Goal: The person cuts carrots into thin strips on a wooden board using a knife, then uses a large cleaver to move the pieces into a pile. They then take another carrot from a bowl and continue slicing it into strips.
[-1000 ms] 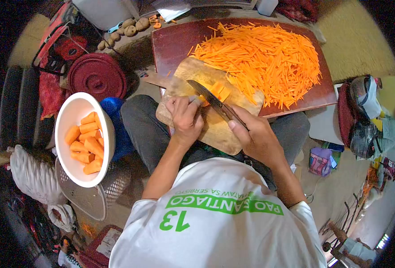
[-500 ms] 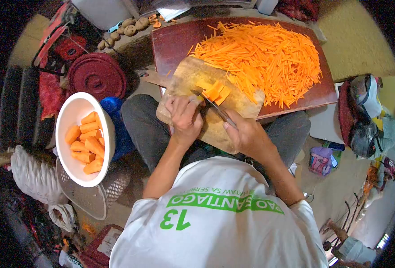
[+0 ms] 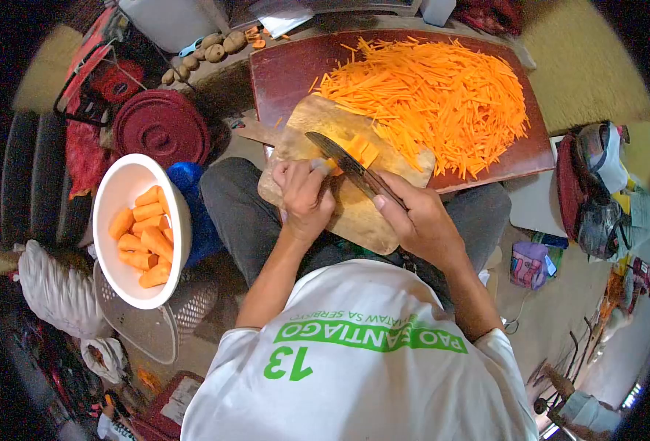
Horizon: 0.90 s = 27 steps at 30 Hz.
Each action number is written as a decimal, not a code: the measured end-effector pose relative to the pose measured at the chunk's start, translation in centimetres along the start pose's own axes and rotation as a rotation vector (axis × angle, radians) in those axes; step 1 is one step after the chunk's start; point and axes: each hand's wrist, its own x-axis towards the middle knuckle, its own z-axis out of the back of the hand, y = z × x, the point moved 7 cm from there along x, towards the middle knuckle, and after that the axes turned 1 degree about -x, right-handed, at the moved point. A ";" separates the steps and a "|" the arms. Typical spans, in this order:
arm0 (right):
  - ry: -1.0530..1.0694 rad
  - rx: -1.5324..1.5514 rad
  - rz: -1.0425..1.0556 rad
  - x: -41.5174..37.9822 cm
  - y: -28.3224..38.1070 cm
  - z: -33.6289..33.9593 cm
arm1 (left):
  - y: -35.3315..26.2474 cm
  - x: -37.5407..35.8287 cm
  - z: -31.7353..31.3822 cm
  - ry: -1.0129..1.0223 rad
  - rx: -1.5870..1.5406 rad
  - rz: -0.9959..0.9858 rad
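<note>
My right hand grips a knife by its handle, the dark blade slanting up and left over a wooden cutting board. My left hand is curled on the board's left part, fingers bent around a carrot piece that shows only as a bit of orange beside the blade. Cut carrot slices lie just beyond the knife. The board rests across my lap and the near edge of a red table, where a large heap of carrot strips is spread.
To my left stands a white bowl with several peeled carrot chunks. Behind it are a dark red lid and several potatoes. Bags and a purple pouch lie at the right. Another person is partly visible lower right.
The knife has risen from the carrot and its blade now lies flatter, showing its broad side. My right hand has shifted slightly right and down. My left hand stays almost in place.
</note>
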 end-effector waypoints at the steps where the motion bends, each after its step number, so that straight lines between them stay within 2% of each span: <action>1: -0.001 -0.001 0.000 0.0 0.0 0.0 | 0.0 0.0 0.0 -0.003 0.011 -0.001; 8: 0.039 -0.019 -0.085 -0.2 -0.2 -0.1 | -0.4 0.4 0.0 -0.013 0.039 -0.015; 11: -0.019 -0.017 0.022 -0.1 0.1 -0.1 | -0.2 0.2 0.0 -0.019 0.043 -0.016; 17: 0.061 -0.028 -0.117 -0.3 0.0 -0.3 | -0.4 0.4 0.0 -0.017 0.031 -0.018; 20: 0.094 -0.082 -0.117 -0.4 -0.8 -1.0 | -0.5 0.4 0.1 -0.020 0.031 -0.024; 23: 0.011 -0.112 0.001 -0.6 -1.0 -1.1 | -0.6 0.5 0.3 -0.008 0.024 -0.021; 27: 0.045 -0.069 -0.071 -0.8 -1.8 -1.7 | -0.6 0.4 0.3 -0.007 0.032 -0.026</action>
